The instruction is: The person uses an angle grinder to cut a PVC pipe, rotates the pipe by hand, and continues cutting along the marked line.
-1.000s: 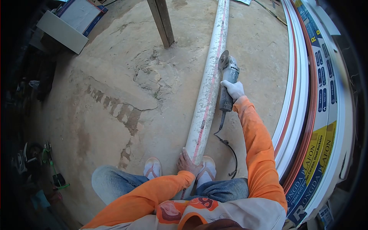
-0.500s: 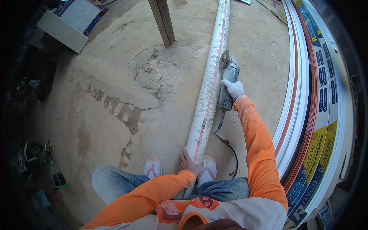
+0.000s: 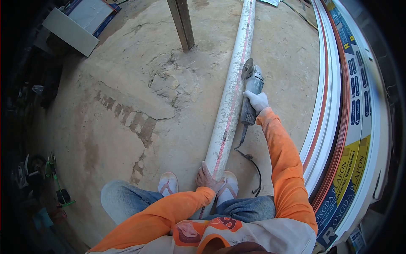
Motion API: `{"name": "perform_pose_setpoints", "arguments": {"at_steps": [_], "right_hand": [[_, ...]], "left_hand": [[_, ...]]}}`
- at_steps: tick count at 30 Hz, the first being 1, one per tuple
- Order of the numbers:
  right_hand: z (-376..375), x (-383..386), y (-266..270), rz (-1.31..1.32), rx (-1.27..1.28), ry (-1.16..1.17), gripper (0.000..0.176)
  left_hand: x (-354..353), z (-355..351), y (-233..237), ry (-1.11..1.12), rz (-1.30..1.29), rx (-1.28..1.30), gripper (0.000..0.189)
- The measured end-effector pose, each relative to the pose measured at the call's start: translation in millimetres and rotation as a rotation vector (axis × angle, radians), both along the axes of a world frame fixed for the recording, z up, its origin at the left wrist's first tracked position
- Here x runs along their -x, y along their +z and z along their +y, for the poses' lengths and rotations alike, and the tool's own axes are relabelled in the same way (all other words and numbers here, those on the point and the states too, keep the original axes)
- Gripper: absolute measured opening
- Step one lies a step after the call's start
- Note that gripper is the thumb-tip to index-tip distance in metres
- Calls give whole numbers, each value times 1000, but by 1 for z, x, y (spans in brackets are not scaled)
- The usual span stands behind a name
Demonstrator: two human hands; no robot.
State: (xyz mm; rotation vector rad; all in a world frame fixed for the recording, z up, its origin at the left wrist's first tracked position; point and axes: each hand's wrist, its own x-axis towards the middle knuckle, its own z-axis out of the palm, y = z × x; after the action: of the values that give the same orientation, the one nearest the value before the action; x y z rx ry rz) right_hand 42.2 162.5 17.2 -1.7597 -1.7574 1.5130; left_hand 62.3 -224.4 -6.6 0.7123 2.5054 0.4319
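A long white PVC pipe, smudged with grey and printed with a red line, runs along the ground away from me and passes between my feet. My left hand, bare, grips the pipe near my sandals, its fingers curved over the top. In a white glove, my right hand is wrapped round the body of an angle grinder. The grinder's disc stands right at the pipe's right side. From the grinder's rear end a short black cord trails over the floor.
Bundled white and brown panels with printed packaging line the right side. A wooden post stands on the cracked concrete floor, left of the pipe. Boxes lie at the far left, and a green toy-like thing sits lower left.
My right hand and the grinder have shifted very slightly towards me along the pipe. My left hand stays in place on the pipe.
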Motion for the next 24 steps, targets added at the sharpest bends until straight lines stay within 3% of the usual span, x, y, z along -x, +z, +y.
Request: {"name": "perform_pose_setpoints", "arguments": {"at_steps": [6, 8, 24], "right_hand": [[-3, -3, -11, -72, -47, -9, 68], [-11, -3, -5, 39, -106, -26, 58], [-38, -9, 14, 69, -86, -18, 61]], "left_hand": [[0, 3, 6, 2, 31, 11, 112], [-1, 2, 5, 3, 41, 13, 112], [-1, 1, 5, 21, 9, -6, 112]]}}
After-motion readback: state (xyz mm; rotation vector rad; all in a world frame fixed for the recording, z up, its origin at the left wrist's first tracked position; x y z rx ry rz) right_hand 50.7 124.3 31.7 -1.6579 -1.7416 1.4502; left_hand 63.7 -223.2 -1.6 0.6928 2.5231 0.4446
